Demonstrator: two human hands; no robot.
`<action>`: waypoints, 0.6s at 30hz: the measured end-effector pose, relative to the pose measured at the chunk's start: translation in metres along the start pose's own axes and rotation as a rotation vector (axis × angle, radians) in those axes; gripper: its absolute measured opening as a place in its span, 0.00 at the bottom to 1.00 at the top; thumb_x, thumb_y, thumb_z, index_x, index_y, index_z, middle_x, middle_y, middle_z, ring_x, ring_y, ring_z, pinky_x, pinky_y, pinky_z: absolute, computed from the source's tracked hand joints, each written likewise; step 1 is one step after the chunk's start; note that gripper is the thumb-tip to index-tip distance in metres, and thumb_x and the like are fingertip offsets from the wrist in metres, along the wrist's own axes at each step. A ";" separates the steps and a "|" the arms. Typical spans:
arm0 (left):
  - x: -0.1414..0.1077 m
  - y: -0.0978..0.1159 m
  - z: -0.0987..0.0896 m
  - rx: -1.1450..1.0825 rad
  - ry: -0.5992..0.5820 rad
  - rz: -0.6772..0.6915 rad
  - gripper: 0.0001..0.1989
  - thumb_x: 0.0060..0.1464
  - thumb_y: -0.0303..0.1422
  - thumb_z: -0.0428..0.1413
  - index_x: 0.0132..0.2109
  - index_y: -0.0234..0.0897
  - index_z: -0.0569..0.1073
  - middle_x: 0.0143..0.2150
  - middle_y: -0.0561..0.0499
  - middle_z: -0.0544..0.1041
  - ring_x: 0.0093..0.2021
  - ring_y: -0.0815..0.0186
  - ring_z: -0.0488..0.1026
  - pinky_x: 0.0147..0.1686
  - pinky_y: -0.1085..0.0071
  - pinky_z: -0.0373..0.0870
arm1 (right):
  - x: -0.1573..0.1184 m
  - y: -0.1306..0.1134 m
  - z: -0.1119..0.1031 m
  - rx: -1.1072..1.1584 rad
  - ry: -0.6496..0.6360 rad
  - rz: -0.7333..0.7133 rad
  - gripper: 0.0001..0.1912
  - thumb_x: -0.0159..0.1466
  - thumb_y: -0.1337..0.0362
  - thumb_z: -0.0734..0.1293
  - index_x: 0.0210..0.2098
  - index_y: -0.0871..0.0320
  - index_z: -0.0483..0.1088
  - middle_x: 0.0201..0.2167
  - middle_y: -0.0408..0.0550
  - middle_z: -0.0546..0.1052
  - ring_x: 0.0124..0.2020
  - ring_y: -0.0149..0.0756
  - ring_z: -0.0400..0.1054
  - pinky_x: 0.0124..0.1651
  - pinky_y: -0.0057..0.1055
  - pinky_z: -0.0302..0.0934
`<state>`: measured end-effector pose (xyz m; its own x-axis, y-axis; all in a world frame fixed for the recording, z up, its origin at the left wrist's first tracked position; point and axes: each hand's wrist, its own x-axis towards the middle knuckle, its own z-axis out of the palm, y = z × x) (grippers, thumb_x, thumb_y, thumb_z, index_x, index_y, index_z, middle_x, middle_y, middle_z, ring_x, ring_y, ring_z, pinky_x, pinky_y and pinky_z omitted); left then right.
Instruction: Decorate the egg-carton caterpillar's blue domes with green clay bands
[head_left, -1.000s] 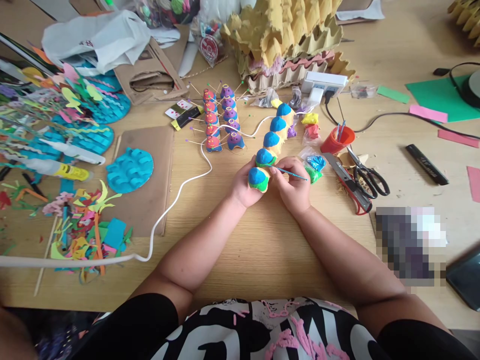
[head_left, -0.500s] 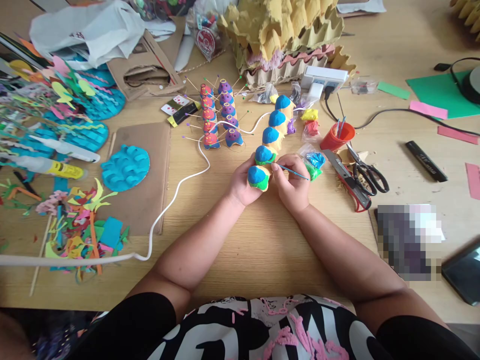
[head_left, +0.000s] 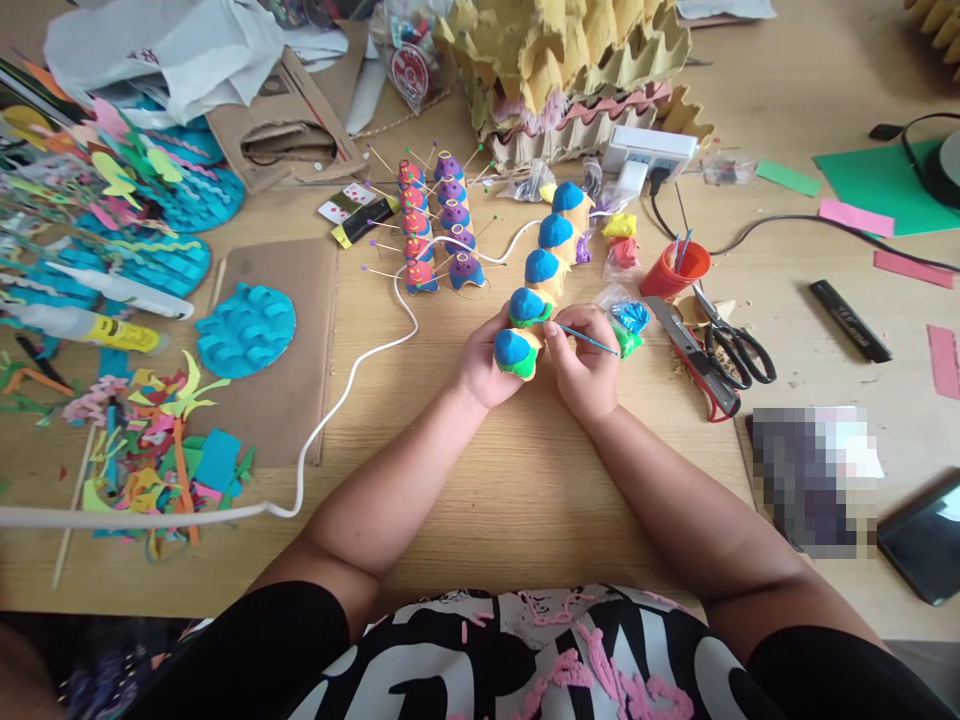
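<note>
My left hand [head_left: 482,365] is wrapped round the near end of an egg carton strip [head_left: 541,268], a row of yellow cups capped with blue clay. Green clay covers part of the two cups nearest me. My right hand [head_left: 583,362] pinches a thin blue stick tool [head_left: 589,342], its tip at the green clay of the second cup. Beyond the strip stand two finished-looking cup rows, one red and blue [head_left: 417,228] and one purple and blue [head_left: 457,222], with pins sticking out. Small bags of blue clay [head_left: 631,318] and green clay [head_left: 627,343] lie right of my right hand.
A red cup [head_left: 677,270], a utility knife [head_left: 694,355] and black scissors [head_left: 739,350] lie to the right. Stacked egg trays [head_left: 562,75] stand at the back by a power strip [head_left: 651,152]. A white cable [head_left: 352,370] crosses the left side, near cardboard [head_left: 300,400] and paper scraps [head_left: 161,470].
The view has shifted slightly. Both hands keep their hold on the strip and the stick tool, with hardly any movement of either.
</note>
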<state>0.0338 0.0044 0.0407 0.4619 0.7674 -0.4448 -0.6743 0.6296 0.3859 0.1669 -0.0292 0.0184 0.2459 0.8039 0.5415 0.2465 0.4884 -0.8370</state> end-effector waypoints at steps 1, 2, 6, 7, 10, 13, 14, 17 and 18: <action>-0.001 0.000 0.002 -0.004 0.007 0.004 0.12 0.69 0.27 0.53 0.50 0.42 0.81 0.32 0.55 0.83 0.40 0.68 0.85 0.39 0.76 0.81 | 0.000 0.000 0.000 0.004 0.002 0.000 0.19 0.72 0.46 0.71 0.33 0.51 0.70 0.31 0.43 0.75 0.34 0.36 0.70 0.41 0.39 0.68; -0.001 0.000 0.003 -0.006 0.012 0.005 0.13 0.70 0.26 0.52 0.51 0.41 0.81 0.32 0.55 0.83 0.40 0.67 0.85 0.41 0.75 0.81 | 0.000 0.000 0.000 0.003 0.003 0.004 0.19 0.72 0.45 0.71 0.33 0.51 0.70 0.31 0.43 0.75 0.34 0.36 0.70 0.41 0.39 0.67; -0.001 -0.001 0.003 -0.005 0.015 0.007 0.13 0.71 0.29 0.52 0.53 0.41 0.80 0.35 0.53 0.84 0.42 0.66 0.85 0.44 0.73 0.82 | 0.001 0.000 0.000 -0.007 -0.009 0.029 0.21 0.71 0.43 0.70 0.33 0.52 0.70 0.31 0.44 0.75 0.34 0.36 0.70 0.41 0.39 0.68; -0.001 -0.001 0.002 -0.004 0.010 0.006 0.13 0.71 0.30 0.52 0.54 0.41 0.80 0.36 0.53 0.85 0.42 0.66 0.85 0.44 0.72 0.83 | 0.001 0.000 -0.001 0.001 -0.014 0.034 0.21 0.71 0.43 0.71 0.33 0.52 0.70 0.31 0.44 0.75 0.34 0.36 0.70 0.41 0.39 0.68; 0.001 0.000 -0.001 -0.018 -0.001 0.012 0.15 0.70 0.32 0.52 0.57 0.42 0.80 0.37 0.52 0.85 0.39 0.65 0.84 0.41 0.71 0.83 | 0.001 0.000 -0.001 0.032 -0.046 0.035 0.20 0.71 0.43 0.71 0.33 0.51 0.71 0.32 0.44 0.75 0.36 0.37 0.71 0.43 0.41 0.70; 0.002 0.001 -0.003 -0.050 -0.001 0.017 0.14 0.70 0.31 0.52 0.55 0.42 0.81 0.36 0.52 0.85 0.35 0.67 0.82 0.36 0.72 0.81 | 0.000 0.001 -0.002 0.058 -0.077 0.020 0.18 0.71 0.46 0.72 0.34 0.51 0.71 0.33 0.45 0.76 0.38 0.38 0.73 0.45 0.42 0.71; 0.002 0.001 -0.003 -0.058 -0.002 0.012 0.14 0.70 0.31 0.52 0.54 0.42 0.81 0.36 0.52 0.85 0.34 0.67 0.81 0.35 0.73 0.80 | -0.001 0.002 -0.002 0.066 -0.079 0.014 0.17 0.71 0.47 0.72 0.34 0.50 0.72 0.34 0.45 0.76 0.39 0.38 0.73 0.45 0.42 0.71; 0.000 0.001 -0.002 -0.072 0.000 -0.006 0.13 0.71 0.30 0.51 0.50 0.40 0.81 0.36 0.52 0.84 0.35 0.69 0.81 0.36 0.74 0.79 | -0.001 0.003 -0.002 0.094 -0.059 0.002 0.15 0.72 0.49 0.72 0.34 0.51 0.72 0.34 0.44 0.76 0.39 0.38 0.73 0.46 0.42 0.70; 0.000 0.000 -0.001 -0.073 0.006 -0.007 0.13 0.72 0.30 0.51 0.49 0.40 0.81 0.36 0.53 0.84 0.35 0.69 0.81 0.36 0.75 0.79 | -0.001 0.003 -0.002 0.096 -0.050 0.002 0.15 0.72 0.49 0.72 0.34 0.51 0.72 0.34 0.44 0.76 0.39 0.38 0.73 0.46 0.42 0.70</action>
<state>0.0327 0.0046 0.0397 0.4634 0.7618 -0.4527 -0.7113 0.6245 0.3226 0.1690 -0.0290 0.0153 0.1988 0.8199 0.5370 0.1544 0.5149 -0.8433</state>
